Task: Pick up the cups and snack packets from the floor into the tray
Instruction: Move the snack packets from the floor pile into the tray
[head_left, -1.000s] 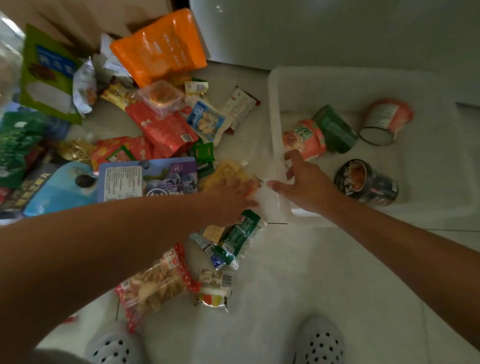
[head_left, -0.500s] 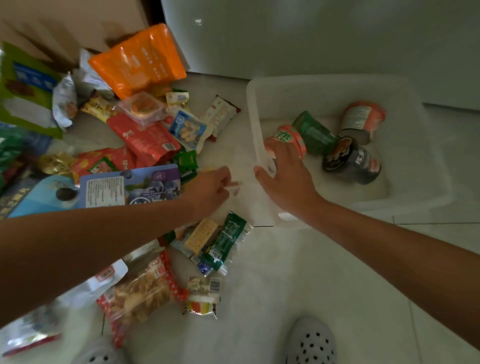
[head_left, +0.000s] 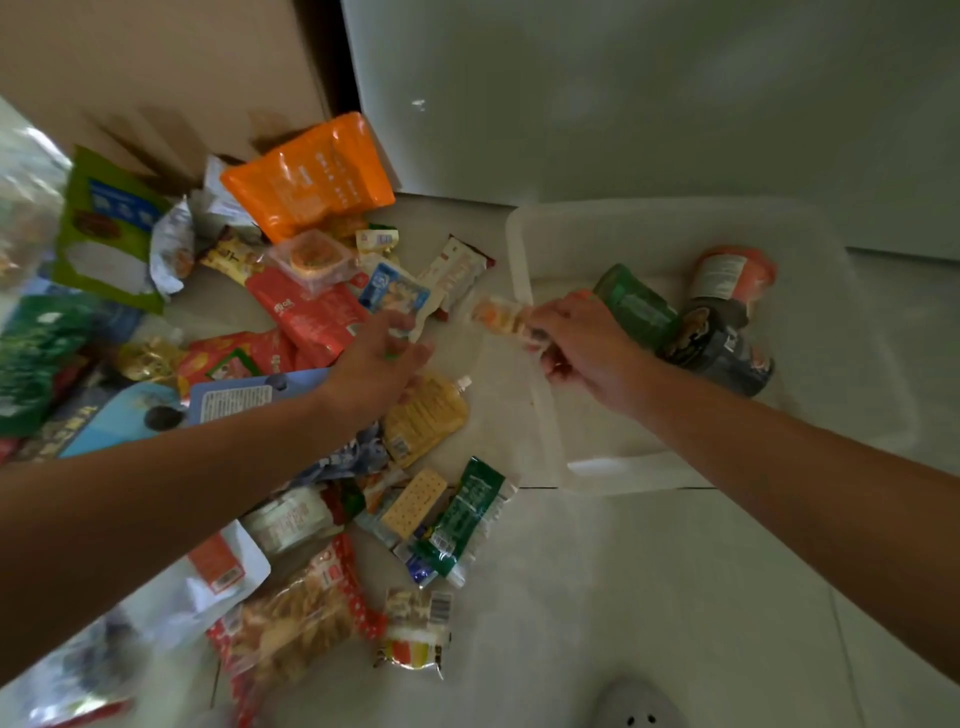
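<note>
- The right hand (head_left: 582, 343) is pinching a small orange-and-white snack packet (head_left: 500, 313) with thumb and curled fingers, gripping it by its right end.
- That packet is hanging in the air right across the left rim of the translucent tray (head_left: 519, 244). Its free end is poking out over the floor (head_left: 597, 597) and its held end is sitting above the tray's inside.
- The right forearm is reaching in from the lower right and stretching diagonally over the tray's near left corner, with the back of the hand facing up.
- The left hand (head_left: 376, 364) is hovering released, with fingers loosely extended toward the tray and gripping nothing I can make out. The snack packet is sitting just beyond its fingertips, apart from them.
- The left forearm is coming in from the lower left, crossing above the heap of packets.
- Directly under the left hand a yellow spouted pouch (head_left: 426, 415) is lying flat on the floor, and a blue-and-white packet (head_left: 397, 293) is lying just past the fingers.
- Inside the tray three cups are lying together. A green cup (head_left: 636, 306) is just beside the right hand, an orange cup (head_left: 732, 273) is farther back, and a black cup (head_left: 727, 353) is tight against the green one.
- Out on the floor a big orange bag (head_left: 311, 176) is lying at the back of the heap. A cracker packet (head_left: 413, 501) and a green packet (head_left: 467, 519) are lying side by side near the tray's near corner.
</note>
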